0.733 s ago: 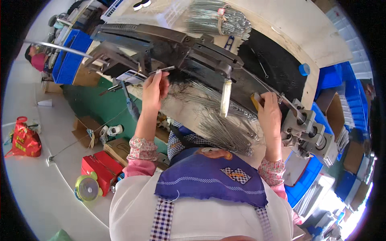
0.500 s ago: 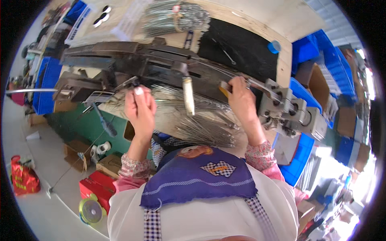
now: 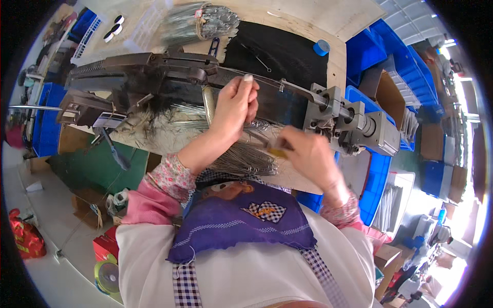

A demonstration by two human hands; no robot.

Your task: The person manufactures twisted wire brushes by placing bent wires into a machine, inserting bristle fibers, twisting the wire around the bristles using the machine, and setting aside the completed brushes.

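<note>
Labels first: small white tag [image 3: 110, 120] hangs at the left end of the dark metal machine [image 3: 154, 69], printed side too small to read. Blue tape roll [image 3: 321, 47] sits top right on the wooden bench [image 3: 318, 20], just beside the black mat [image 3: 280, 51]. Red box [image 3: 105, 246] on the floor lower left, w/ a yellow-green reel [image 3: 107, 276] just below it.

Containers: blue plastic bins [image 3: 390, 46] stacked at right, contents can't be made out. Open cardboard box [image 3: 387, 95] among them, looks brown inside, nothing legible.

Hands now. Left hand [image 3: 235, 105] is raised over the machine's long bar, fingers curled in a narrow pinch on a thin wire [image 3: 267, 79] running along the rail, index tip up. Right hand [image 3: 308, 154] is lower, near the grey motor block [image 3: 354, 126], fingers closed round a small yellow piece [image 3: 277, 151]. Loose wire bundle [image 3: 241, 161] lies on the bench between both forearms, right under the hands.
</note>
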